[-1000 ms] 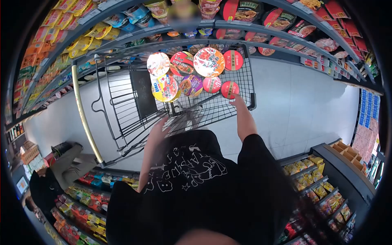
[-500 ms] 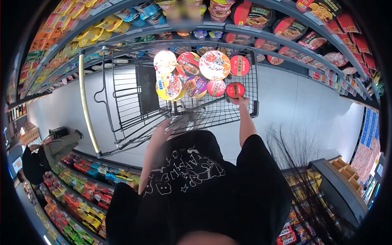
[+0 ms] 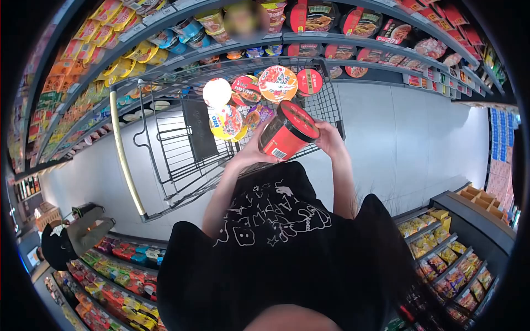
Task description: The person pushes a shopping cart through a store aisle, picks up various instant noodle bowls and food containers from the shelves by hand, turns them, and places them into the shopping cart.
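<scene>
Frame centre: left hand [image 3: 254,151] and right hand [image 3: 332,139], fingers holding a tilted red tub [image 3: 288,134]; shopping cart [image 3: 200,130], left to centre.

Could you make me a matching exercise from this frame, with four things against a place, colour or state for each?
Things:
1. Barcoded red tub
2. Cart handle
3. T-shirt
4. Shopping cart

Descriptions:
A. Pale yellow
B. Has several round-lidded tubs in it
C. Tilted, between the left hand and right hand
D. Black with white print

Right pairs: 1-C, 2-A, 3-D, 4-B
</scene>
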`<state>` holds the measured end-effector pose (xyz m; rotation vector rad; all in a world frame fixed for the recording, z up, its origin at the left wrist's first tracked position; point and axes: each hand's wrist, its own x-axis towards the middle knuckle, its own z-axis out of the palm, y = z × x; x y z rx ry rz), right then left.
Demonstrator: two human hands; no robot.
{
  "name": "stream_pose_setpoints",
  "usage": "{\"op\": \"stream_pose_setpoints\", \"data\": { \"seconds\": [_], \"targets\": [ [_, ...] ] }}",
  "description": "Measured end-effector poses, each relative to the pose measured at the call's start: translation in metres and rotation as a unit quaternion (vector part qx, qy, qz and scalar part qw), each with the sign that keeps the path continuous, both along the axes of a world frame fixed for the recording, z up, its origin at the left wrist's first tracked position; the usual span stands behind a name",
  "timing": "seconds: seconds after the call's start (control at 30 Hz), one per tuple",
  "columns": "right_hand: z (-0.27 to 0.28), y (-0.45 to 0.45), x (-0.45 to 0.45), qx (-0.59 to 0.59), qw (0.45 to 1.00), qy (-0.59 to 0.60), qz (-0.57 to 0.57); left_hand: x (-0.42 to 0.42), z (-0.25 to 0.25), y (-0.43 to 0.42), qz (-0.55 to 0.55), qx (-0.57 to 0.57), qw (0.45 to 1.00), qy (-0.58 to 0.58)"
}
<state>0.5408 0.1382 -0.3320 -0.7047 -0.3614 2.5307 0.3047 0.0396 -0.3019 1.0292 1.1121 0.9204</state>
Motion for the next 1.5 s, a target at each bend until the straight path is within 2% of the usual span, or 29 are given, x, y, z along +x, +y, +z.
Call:
{"op": "stream_pose_setpoints", "data": {
  "seconds": [0.03,0.07,0.1,0.13,0.2,0.23,0.3,0.37,0.43,0.5,0.57,0.6,0.63,0.67,0.7,0.73,0.8,0.87,0.9,0.97,1.0,1.03,1.1,1.13,1.23,1.3,1.37,1.43,1.5],
  "targets": [
    [-0.001,0.001,-0.005,0.002,1.000,0.003,-0.005,0.001,0.002,0.001,0.004,-0.001,0.995,-0.095],
    [-0.002,0.002,-0.013,0.015,0.999,-0.021,-0.040,0.003,0.004,0.000,0.035,-0.032,0.990,-0.136],
    [0.004,0.002,-0.024,0.029,0.996,-0.046,-0.073,0.007,0.007,-0.001,0.032,-0.028,0.990,-0.132],
    [0.029,0.003,-0.038,0.093,0.989,-0.059,-0.098,0.013,0.011,-0.004,0.115,0.009,0.988,-0.099],
    [0.041,0.002,-0.052,0.109,0.986,-0.043,-0.121,0.029,0.034,-0.007,0.268,0.078,0.959,-0.049],
    [0.050,0.002,-0.060,0.120,0.982,-0.032,-0.141,0.032,0.044,-0.006,0.269,0.085,0.958,-0.046],
    [0.069,-0.007,-0.074,0.143,0.981,0.028,-0.131,0.032,0.055,-0.003,0.354,0.168,0.895,0.215],
    [0.080,-0.017,-0.091,0.340,0.932,-0.071,-0.101,0.028,0.056,-0.008,0.361,0.192,0.873,0.265],
    [0.087,-0.020,-0.099,0.329,0.932,-0.059,-0.142,0.033,0.077,-0.020,0.290,0.248,0.816,0.434],
    [0.088,-0.012,-0.101,0.220,0.962,0.004,-0.162,0.032,0.069,-0.025,0.297,0.272,0.830,0.387],
    [0.090,-0.012,-0.099,0.227,0.958,-0.005,-0.174,0.027,0.062,-0.026,0.319,0.263,0.881,0.229],
    [0.087,-0.013,-0.095,0.189,0.969,0.021,-0.155,0.026,0.062,-0.023,0.311,0.251,0.900,0.172],
    [0.081,-0.013,-0.093,0.150,0.978,0.046,-0.135,0.026,0.064,-0.021,0.312,0.254,0.899,0.172],
    [0.069,-0.014,-0.094,0.139,0.974,0.102,-0.149,0.027,0.066,-0.020,0.298,0.164,0.940,-0.029],
    [0.066,-0.016,-0.095,0.105,0.976,0.100,-0.159,0.027,0.068,-0.020,0.269,0.065,0.933,-0.229],
    [0.063,-0.020,-0.096,0.100,0.974,0.102,-0.176,0.027,0.060,-0.024,0.241,-0.019,0.921,-0.304],
    [0.057,-0.024,-0.098,0.093,0.971,0.104,-0.192,0.030,0.058,-0.030,0.207,-0.003,0.928,-0.309],
    [0.047,-0.023,-0.097,0.122,0.929,0.319,-0.139,0.031,0.043,-0.033,0.176,0.015,0.925,-0.337],
    [0.042,-0.023,-0.095,0.122,0.929,0.321,-0.139,0.031,0.046,-0.033,0.177,0.015,0.926,-0.335],
    [0.035,-0.022,-0.088,0.137,0.971,0.128,-0.149,0.032,0.055,-0.032,0.189,0.049,0.913,-0.358],
    [0.038,-0.020,-0.086,0.126,0.977,0.096,-0.146,0.037,0.079,-0.031,0.247,0.028,0.910,-0.331],
    [0.041,-0.015,-0.087,0.174,0.970,0.058,-0.157,0.036,0.075,-0.028,0.246,0.030,0.911,-0.329],
    [0.069,-0.015,-0.083,0.240,0.958,0.028,-0.154,0.033,0.066,-0.019,0.282,0.107,0.942,-0.146],
    [0.070,-0.013,-0.083,0.258,0.954,0.019,-0.152,0.034,0.066,-0.016,0.302,0.140,0.938,-0.093],
    [0.070,-0.010,-0.078,0.297,0.942,0.025,-0.154,0.043,0.074,-0.012,0.331,0.158,0.925,-0.099],
    [0.069,-0.014,-0.073,0.312,0.939,-0.024,-0.142,0.046,0.067,-0.010,0.335,0.156,0.923,-0.103],
    [0.075,-0.018,-0.069,0.356,0.921,-0.083,-0.137,0.047,0.058,-0.007,0.347,0.146,0.925,-0.046],
    [0.075,-0.020,-0.061,0.368,0.917,-0.079,-0.131,0.052,0.059,-0.004,0.335,0.142,0.931,-0.040],
    [0.063,-0.024,-0.055,0.354,0.920,-0.105,-0.134,0.057,0.061,-0.004,0.288,0.166,0.936,0.114]
  ]
}}
